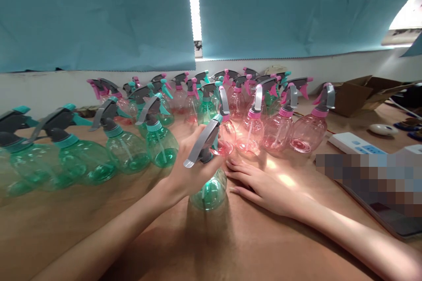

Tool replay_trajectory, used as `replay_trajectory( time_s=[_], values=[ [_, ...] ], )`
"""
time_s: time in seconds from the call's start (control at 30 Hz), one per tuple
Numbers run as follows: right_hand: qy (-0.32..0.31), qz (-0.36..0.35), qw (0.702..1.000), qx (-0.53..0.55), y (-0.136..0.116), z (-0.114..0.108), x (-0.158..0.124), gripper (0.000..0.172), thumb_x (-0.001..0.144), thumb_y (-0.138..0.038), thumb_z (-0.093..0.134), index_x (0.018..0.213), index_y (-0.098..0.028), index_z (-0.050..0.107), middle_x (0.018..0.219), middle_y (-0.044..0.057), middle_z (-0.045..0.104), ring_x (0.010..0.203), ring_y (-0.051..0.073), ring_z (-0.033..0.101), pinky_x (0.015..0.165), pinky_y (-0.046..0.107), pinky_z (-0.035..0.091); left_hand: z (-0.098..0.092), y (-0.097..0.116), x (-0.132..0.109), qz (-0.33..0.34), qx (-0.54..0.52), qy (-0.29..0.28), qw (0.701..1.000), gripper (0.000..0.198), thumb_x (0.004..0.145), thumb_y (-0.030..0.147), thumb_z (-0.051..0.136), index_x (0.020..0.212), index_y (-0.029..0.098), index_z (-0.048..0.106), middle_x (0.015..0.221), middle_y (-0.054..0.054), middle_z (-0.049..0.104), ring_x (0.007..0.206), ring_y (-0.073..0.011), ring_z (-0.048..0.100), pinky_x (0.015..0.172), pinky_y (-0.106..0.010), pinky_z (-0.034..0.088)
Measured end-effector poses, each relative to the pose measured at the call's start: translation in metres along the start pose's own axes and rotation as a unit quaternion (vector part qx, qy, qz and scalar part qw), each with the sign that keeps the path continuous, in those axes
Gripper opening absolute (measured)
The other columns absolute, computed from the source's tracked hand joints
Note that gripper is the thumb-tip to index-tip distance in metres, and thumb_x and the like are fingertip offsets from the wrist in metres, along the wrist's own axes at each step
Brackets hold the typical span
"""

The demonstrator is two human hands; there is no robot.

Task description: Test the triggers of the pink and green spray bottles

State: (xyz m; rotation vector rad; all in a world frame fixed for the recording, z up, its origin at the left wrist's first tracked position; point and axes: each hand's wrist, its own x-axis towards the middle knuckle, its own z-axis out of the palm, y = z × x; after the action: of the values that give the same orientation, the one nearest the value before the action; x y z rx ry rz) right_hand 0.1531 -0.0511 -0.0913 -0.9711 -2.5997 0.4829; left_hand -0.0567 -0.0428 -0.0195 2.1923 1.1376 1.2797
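My left hand (186, 169) is wrapped round the neck of a green spray bottle (209, 193) in the middle of the table. That bottle has a grey and teal trigger head, which rises above my fingers. Flat on the table to its right lies my right hand (259, 184), fingers stretched towards the bottle and holding nothing. Close behind my hands is a row of pink spray bottles (278, 129) with pink collars. A green spray bottle (161, 147) with a teal collar stands just left of my left hand.
More green spray bottles (85, 160) line the left side, and several mixed ones (206, 107) crowd the back. At right are a white power strip (356, 144), a partly blurred dark flat device (392, 215), a white mouse (383, 130) and a cardboard box (354, 96). Blue curtains (99, 17) hang behind.
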Motion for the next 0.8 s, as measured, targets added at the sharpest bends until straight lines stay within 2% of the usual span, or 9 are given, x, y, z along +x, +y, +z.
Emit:
replay_trajectory(
  time_s=[0.07, 0.17, 0.37, 0.53, 0.67, 0.8],
  values=[
    [0.005, 0.0, 1.0, 0.0, 0.0, 0.0, 0.0, 0.044, 0.102, -0.041, 0.043, 0.138, -0.019, 0.057, 0.146, 0.011, 0.053, 0.139, 0.029, 0.044, 0.114, 0.049, 0.037, -0.001, 0.001, -0.001, -0.014, -0.007, -0.01, 1.0, 0.011, 0.07, 0.016, 0.053, 0.079, 0.021, 0.047, 0.066, 0.005, 0.046, 0.051, -0.0088, 0.039, 0.049, -0.025, 0.033],
    [0.011, -0.001, 1.0, 0.003, -0.001, -0.001, 0.0, 0.039, 0.102, -0.039, 0.045, 0.134, -0.022, 0.06, 0.146, 0.01, 0.054, 0.138, 0.029, 0.044, 0.114, 0.049, 0.036, 0.0, 0.0, -0.002, -0.016, -0.009, -0.016, 1.0, 0.013, 0.073, 0.017, 0.053, 0.086, 0.02, 0.052, 0.072, 0.004, 0.05, 0.053, -0.0095, 0.044, 0.052, -0.025, 0.04],
    [0.003, -0.011, 1.0, 0.005, -0.002, -0.003, 0.0, 0.039, 0.103, -0.041, 0.041, 0.129, -0.021, 0.063, 0.14, 0.011, 0.058, 0.139, 0.028, 0.042, 0.117, 0.05, 0.032, 0.006, -0.005, -0.007, -0.006, 0.004, 0.025, 1.0, 0.034, 0.079, 0.022, 0.057, 0.112, 0.021, 0.056, 0.085, 0.0, 0.058, 0.067, -0.0141, 0.058, 0.067, -0.03, 0.052],
    [0.009, -0.012, 1.0, 0.014, -0.003, -0.004, 0.001, 0.038, 0.103, -0.041, 0.042, 0.13, -0.024, 0.062, 0.139, 0.01, 0.059, 0.138, 0.028, 0.044, 0.116, 0.05, 0.033, 0.008, -0.009, -0.007, -0.006, 0.003, 0.018, 1.0, 0.038, 0.079, 0.018, 0.057, 0.117, 0.021, 0.056, 0.092, -0.002, 0.061, 0.071, -0.0143, 0.059, 0.069, -0.03, 0.051],
    [-0.004, -0.008, 1.0, 0.0, -0.004, -0.005, 0.001, 0.038, 0.103, -0.042, 0.04, 0.127, -0.022, 0.063, 0.136, 0.011, 0.06, 0.137, 0.027, 0.045, 0.115, 0.049, 0.035, 0.008, -0.011, -0.008, -0.007, -0.004, 0.016, 1.0, 0.036, 0.079, 0.016, 0.057, 0.115, 0.02, 0.056, 0.092, -0.001, 0.06, 0.068, -0.0133, 0.058, 0.066, -0.029, 0.05],
    [-0.013, -0.004, 1.0, -0.007, -0.003, -0.005, 0.001, 0.04, 0.104, -0.043, 0.038, 0.126, -0.021, 0.063, 0.134, 0.012, 0.061, 0.136, 0.027, 0.046, 0.115, 0.048, 0.035, 0.008, -0.011, -0.008, -0.011, -0.016, 0.009, 1.0, 0.036, 0.08, 0.016, 0.056, 0.115, 0.019, 0.056, 0.094, -0.002, 0.059, 0.071, -0.0138, 0.059, 0.07, -0.03, 0.051]
  ],
)
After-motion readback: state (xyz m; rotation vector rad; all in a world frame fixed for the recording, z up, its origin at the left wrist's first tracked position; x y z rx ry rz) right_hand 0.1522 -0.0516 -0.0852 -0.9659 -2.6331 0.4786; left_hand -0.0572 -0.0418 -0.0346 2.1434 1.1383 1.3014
